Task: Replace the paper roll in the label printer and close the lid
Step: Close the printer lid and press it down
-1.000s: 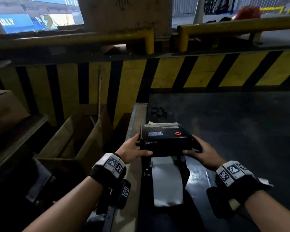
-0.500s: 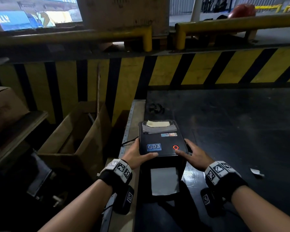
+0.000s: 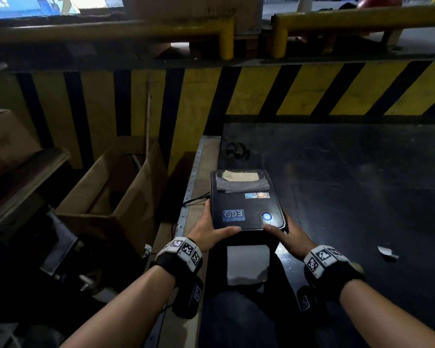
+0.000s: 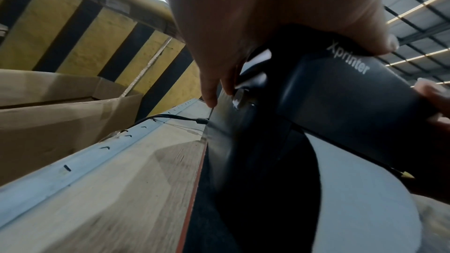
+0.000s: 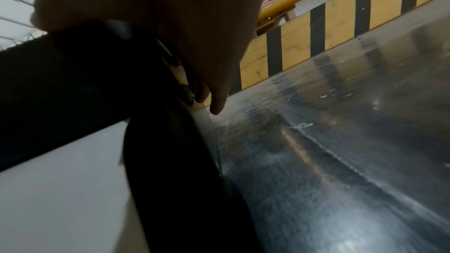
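1. The label printer (image 3: 246, 204) sits on the dark desk (image 3: 349, 197), close to the desk's left edge, and serves as the landmark here.
2. Its lid (image 3: 248, 209) lies flat over the body; a blue light (image 3: 266, 216) glows at the lid's near right corner, and a blue sticker (image 3: 232, 215) sits at its near left.
3. The left hand (image 3: 209, 231) grasps the lid's left near corner: the thumb lies across the front edge, and the fingers (image 4: 209, 91) reach down the printer's left side.
4. The right hand (image 3: 288, 237) grasps the lid's right near corner, thumb on the front edge just below the light, fingers (image 5: 216, 101) curled down the right side.
5. A strip of white paper (image 3: 248, 264) hangs out from the printer's front, between the two wrists.
6. A black cable (image 4: 170, 117) plugs into the printer's left side, just beyond the left fingers.
7. An open cardboard box (image 3: 116, 194) stands left of the printer, below the desk edge.
8. A small paper scrap (image 3: 387, 252) lies on the desk well to the printer's right.
9. A yellow-and-black striped barrier (image 3: 312, 89) runs behind the printer.
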`<state>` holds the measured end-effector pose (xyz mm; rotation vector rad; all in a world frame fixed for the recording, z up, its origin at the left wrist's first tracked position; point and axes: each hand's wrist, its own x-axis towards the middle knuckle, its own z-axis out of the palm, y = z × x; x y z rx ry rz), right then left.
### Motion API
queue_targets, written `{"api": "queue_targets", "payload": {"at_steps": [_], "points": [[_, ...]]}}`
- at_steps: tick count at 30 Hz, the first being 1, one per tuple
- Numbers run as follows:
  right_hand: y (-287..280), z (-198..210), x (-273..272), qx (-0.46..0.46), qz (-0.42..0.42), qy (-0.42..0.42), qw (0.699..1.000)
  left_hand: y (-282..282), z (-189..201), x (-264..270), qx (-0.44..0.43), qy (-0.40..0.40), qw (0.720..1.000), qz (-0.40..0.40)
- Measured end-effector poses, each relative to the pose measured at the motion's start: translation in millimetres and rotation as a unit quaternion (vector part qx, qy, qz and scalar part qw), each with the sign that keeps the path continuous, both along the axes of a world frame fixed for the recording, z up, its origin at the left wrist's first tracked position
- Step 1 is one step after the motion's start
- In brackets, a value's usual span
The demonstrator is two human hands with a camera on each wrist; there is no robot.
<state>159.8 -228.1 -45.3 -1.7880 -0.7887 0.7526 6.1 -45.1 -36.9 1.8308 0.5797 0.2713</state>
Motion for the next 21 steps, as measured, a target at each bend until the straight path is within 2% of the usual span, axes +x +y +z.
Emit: {"api": "queue_targets", "payload": {"at_steps": [12,21], "points": [[1.1,-0.1,-9.3,0.043,-0.023,0.018,0.999,-1.7,-2.2,0.8,-0.015,-0.023,1.000,0.007],[1.1,-2.0,-11.0,0.043,-0.036,0.015,0.998,-3.4,-3.5,1.2,-0.021,-0.029,0.999,0.016]]}}
